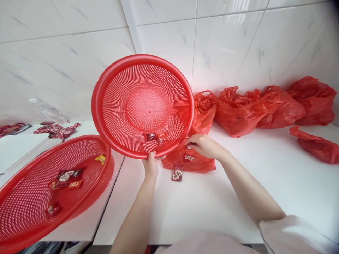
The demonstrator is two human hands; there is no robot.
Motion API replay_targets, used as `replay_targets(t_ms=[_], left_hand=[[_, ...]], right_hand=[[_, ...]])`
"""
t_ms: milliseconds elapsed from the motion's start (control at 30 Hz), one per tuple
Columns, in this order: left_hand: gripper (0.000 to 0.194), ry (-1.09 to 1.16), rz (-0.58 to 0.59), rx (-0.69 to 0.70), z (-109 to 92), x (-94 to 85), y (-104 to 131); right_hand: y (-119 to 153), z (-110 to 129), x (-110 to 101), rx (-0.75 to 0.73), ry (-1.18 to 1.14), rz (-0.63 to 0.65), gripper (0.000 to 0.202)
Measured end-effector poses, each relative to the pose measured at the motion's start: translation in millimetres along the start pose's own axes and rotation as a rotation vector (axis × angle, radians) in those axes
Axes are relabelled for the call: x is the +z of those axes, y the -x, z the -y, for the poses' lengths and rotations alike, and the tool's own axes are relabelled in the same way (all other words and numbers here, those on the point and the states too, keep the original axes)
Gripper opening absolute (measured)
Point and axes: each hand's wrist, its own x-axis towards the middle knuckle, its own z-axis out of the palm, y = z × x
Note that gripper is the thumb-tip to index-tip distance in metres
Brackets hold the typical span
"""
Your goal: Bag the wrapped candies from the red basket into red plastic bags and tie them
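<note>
My left hand [151,166] grips the lower rim of a red plastic mesh basket [143,60], tilted so its inside faces me. Several small wrapped snacks [151,137] rest low inside it. Just to the right, my right hand [203,145] is closed, fingers pinched on a small dark red packet [192,144] at a red plastic bag [205,165]. Another dark packet [189,157] shows at that bag. One more dark red packet [177,173] lies on the white table in front of the bag.
A second red mesh basket [87,201] at the left holds several wrapped snacks and a yellow packet [101,159]. Several filled red bags [238,113] line the tiled wall, with a smaller red bag [317,146] at far right. Dark red packets [59,130] lie behind the left basket.
</note>
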Motion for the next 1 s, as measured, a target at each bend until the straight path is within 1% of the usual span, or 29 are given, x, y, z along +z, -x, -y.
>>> replay_targets(t_ms=[100,167,233,333,433,533,600,667,700,833,867,967,1000], left_hand=[[0.049,0.002,-0.020,0.018,0,1.0,3],[0.051,0.004,-0.035,0.042,1,1.2,4],[0.051,0.014,-0.043,0.065,1,0.7,4],[0.054,0.029,-0.039,0.077,1,0.0,4],[0.056,0.033,-0.051,0.081,0,0.6,3],[0.052,0.044,-0.054,0.079,-1,1.3,3],[0.049,0.047,-0.050,0.076,0,1.1,3],[0.048,0.047,-0.050,0.066,1,0.5,3],[0.048,0.046,-0.052,0.060,2,0.2,3],[0.047,0.032,-0.050,0.038,3,-0.3,1],[0.045,0.029,-0.047,0.032,3,-0.2,1],[0.043,0.037,-0.059,0.008,3,0.1,0],[0.043,0.045,-0.062,-0.002,3,0.4,0]], right_hand=[[-1,-3,7,0.086,0.032,0.049,0.022],[-1,-5,9,0.139,0.034,0.050,0.024],[-1,-5,8,0.158,0.031,0.039,0.028],[1,-4,5,0.164,0.006,0.030,0.035],[2,-3,1,0.151,-0.031,0.050,0.040],[2,-1,0,0.107,-0.045,0.081,0.039],[0,2,2,0.061,-0.030,0.077,0.035],[-1,8,11,0.019,-0.015,0.088,0.027],[-1,11,17,-0.004,-0.023,0.124,0.024],[1,21,53,-0.126,-0.082,0.401,0.013],[1,22,62,-0.148,-0.065,0.446,0.011],[2,23,82,-0.182,0.012,0.488,0.003],[2,23,85,-0.190,0.027,0.488,0.005]])
